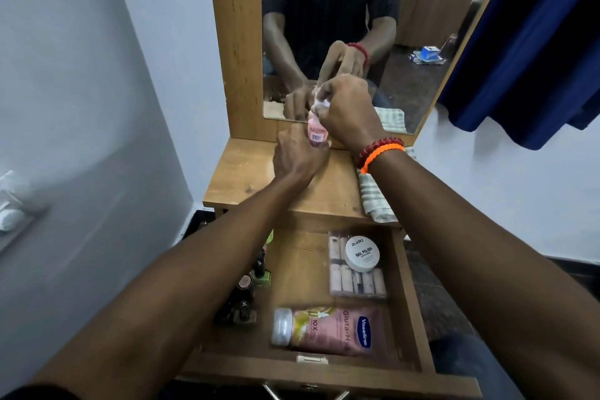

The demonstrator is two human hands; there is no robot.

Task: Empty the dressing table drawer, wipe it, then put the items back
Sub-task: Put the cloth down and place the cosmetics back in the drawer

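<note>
- Above the counter, close to the mirror, both hands meet on one small pink bottle.
- Left hand: fingers closed around the bottle's lower body; only a strip of pink side and a label patch show, print unreadable.
- Right hand: fingers pinched shut on something white at the bottle's top; whether cap or wipe, cannot tell. Red bead bracelet and orange band on that wrist.
- Bottle base hidden by the left hand; contact with the counter cannot be judged.
- Striped cloth lies at the counter's right edge, partly under the right wrist, its near end hanging over the edge.
- Drawer stands pulled open below the counter; front edge cut off by the bottom of the view.
- Drawer contents: Vaseline lotion bottle on its side near the front; clear case of small tubes at right rear with white nail polish remover jar on top.
- Nail polish bottles along the left wall, largely covered by the left forearm; count unclear.
- Bare drawer floor shows in the middle, between the polish bottles and the case.
- Counter's left half is bare wood. Blue curtain hangs at right, clear of the arms.
</note>
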